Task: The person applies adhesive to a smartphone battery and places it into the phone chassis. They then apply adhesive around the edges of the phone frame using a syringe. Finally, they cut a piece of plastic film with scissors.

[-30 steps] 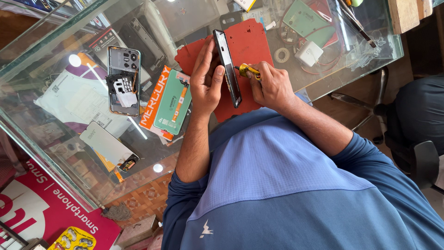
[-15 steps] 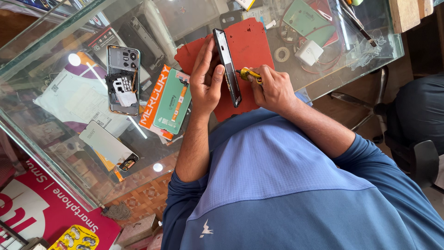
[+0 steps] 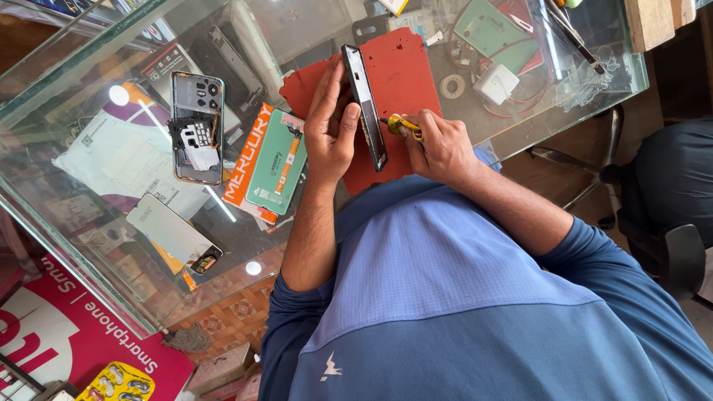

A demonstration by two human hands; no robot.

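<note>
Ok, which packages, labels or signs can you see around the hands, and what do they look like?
Orange box: left of the left hand, flat, with a green panel on top.
White pouch: far left on the glass, barcode labels on it.
Red sign: bottom left below the glass, white lettering.
Yellow blister pack: bottom edge.

Head view, steeply down, near glass counter (image 3: 148, 245)

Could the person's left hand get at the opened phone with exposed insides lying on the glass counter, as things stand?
Probably not right away: the left hand is wrapped around the black phone frame held on edge. The opened phone lies bare beyond the orange and green box, with nothing covering it.
</note>
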